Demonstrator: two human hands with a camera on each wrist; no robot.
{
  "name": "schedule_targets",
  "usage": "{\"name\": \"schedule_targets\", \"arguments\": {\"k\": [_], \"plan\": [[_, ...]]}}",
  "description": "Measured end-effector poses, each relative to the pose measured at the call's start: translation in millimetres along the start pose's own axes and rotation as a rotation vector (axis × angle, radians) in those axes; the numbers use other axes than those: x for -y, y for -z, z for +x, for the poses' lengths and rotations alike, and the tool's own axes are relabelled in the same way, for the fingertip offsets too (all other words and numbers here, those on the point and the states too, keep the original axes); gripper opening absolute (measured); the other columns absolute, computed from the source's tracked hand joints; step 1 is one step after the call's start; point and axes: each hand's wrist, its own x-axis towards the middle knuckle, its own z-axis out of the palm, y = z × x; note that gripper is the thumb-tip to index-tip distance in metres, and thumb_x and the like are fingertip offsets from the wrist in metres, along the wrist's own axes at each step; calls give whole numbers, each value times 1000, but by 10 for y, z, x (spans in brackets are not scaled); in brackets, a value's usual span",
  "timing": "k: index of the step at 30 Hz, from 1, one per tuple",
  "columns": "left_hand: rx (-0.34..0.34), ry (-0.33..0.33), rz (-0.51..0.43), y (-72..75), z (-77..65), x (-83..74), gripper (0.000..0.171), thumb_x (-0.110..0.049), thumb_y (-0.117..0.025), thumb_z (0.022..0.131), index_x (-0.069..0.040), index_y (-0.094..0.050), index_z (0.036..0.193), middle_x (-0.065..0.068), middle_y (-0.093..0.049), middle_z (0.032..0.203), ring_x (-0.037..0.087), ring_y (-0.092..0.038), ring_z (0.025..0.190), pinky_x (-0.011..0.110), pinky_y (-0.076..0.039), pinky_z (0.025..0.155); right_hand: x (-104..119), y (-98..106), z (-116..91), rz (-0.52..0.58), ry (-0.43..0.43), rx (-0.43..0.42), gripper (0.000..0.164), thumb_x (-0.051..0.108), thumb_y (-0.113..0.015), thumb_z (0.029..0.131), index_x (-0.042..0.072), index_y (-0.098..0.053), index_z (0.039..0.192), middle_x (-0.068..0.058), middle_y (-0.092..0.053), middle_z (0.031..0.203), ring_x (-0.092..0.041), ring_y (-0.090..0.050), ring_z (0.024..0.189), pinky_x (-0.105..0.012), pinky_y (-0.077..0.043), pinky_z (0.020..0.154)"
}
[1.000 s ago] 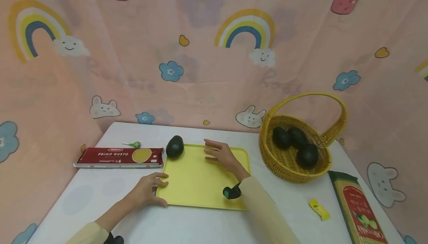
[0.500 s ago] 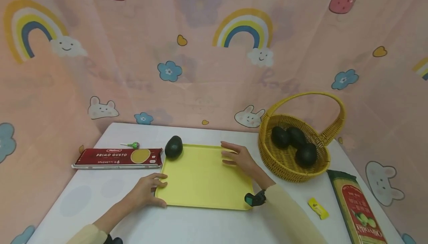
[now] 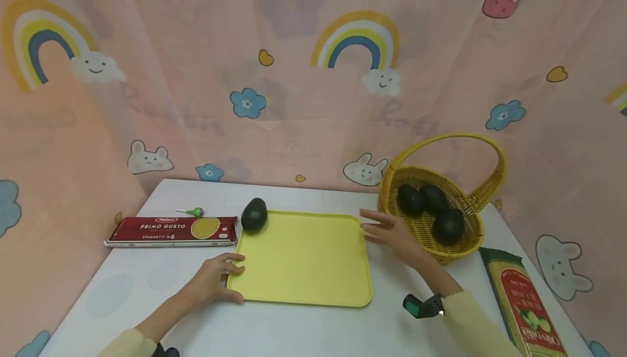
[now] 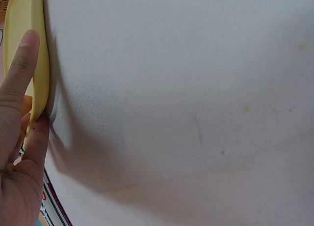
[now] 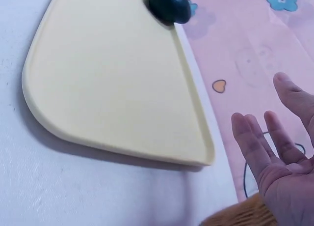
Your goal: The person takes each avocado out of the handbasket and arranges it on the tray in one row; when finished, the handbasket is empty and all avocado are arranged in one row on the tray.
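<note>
At the left end of a shallow yellow tray [image 3: 303, 259], my left hand [image 3: 210, 281] holds the near corner, its fingers over the left rim and its thumb by the front edge. In the left wrist view, that hand [image 4: 22, 132] has fingers on both sides of the tray's rim [image 4: 42, 73]. One dark avocado [image 3: 254, 215] sits on the tray's far left corner. My right hand [image 3: 394, 237] is in the air between the tray and a yellow wicker basket [image 3: 406, 245], fingers spread and holding nothing. Several dark avocados [image 3: 449, 226] lie in the basket.
A red spaghetti pack [image 3: 171, 230] lies left of the tray, with a green lollipop [image 3: 197, 211] behind it. An olive-and-red pasta bag [image 3: 524, 302] lies at the table's right edge. A patterned pink curtain [image 3: 294, 139] hangs behind the table.
My right hand has moved right, from over the tray to beside the basket. Its arm now hides the small yellow packet. The left hand, tray and avocado have stayed in place.
</note>
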Motion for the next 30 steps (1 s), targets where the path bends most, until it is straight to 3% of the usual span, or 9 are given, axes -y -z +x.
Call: {"name": "schedule_targets", "arguments": {"k": [5, 10, 12, 16, 20, 23, 28, 30], "plan": [[-3, 12, 26, -8, 6, 13, 68, -36, -87, 59, 8, -68, 108, 16, -59, 125, 40, -53, 117, 42, -52, 93, 76, 253, -238, -143, 15, -67, 51, 19, -65, 93, 0, -50, 137, -23, -47, 140, -11, -60, 109, -31, -55, 90], [-2, 4, 23, -8, -3, 2, 68, -36, -87, 59, 8, -68, 108, 16, -58, 124, 40, -54, 116, 41, -53, 92, 131, 518, -457, -285, 24, -128, 49, 25, -63, 94, 5, -51, 138, -20, -57, 130, -23, -64, 106, -24, -56, 85], [-2, 7, 17, -6, -6, -5, 68, -35, -87, 59, 8, -68, 108, 16, -58, 125, 41, -54, 116, 40, -53, 92, 136, 642, -528, -300, 33, -146, 49, 24, -62, 95, 4, -50, 138, -11, -63, 122, -24, -66, 102, -23, -56, 83], [-3, 6, 16, -1, -7, -14, 68, -34, -88, 59, 8, -68, 108, 16, -58, 125, 41, -53, 117, 40, -53, 92, 107, 919, -654, -316, 55, -197, 47, 21, -61, 95, 6, -50, 139, 19, -61, 112, -6, -64, 97, -16, -55, 80], [-7, 6, 14, -2, -3, -2, 68, -33, -88, 58, 9, -68, 108, 16, -59, 124, 41, -53, 117, 39, -53, 91, 50, 1199, -725, -328, 67, -267, 48, 17, -61, 95, 4, -48, 140, 27, -53, 112, 6, -61, 94, -12, -54, 78], [-8, 4, 25, -3, -3, 5, 67, -34, -88, 59, 8, -68, 107, 16, -59, 124, 40, -53, 117, 40, -53, 92, 2, 1394, -741, -357, 39, -301, 53, 19, -61, 95, 0, -44, 141, 20, -50, 120, 12, -58, 93, -11, -54, 79], [-6, 20, 22, -5, -7, -9, 67, -34, -88, 58, 7, -69, 107, 15, -59, 124, 41, -52, 118, 42, -50, 95, -17, 1606, -720, -413, -76, -291, 62, 30, -60, 95, -1, -38, 144, -19, -42, 141, 20, -50, 93, -13, -54, 79], [-5, 25, 14, -7, -7, -11, 67, -34, -88, 58, 7, -68, 108, 15, -59, 125, 41, -52, 118, 42, -50, 95, -10, 1649, -702, -396, -108, -282, 64, 31, -61, 95, -2, -37, 144, -13, -50, 135, 19, -50, 91, -16, -56, 79]]}}
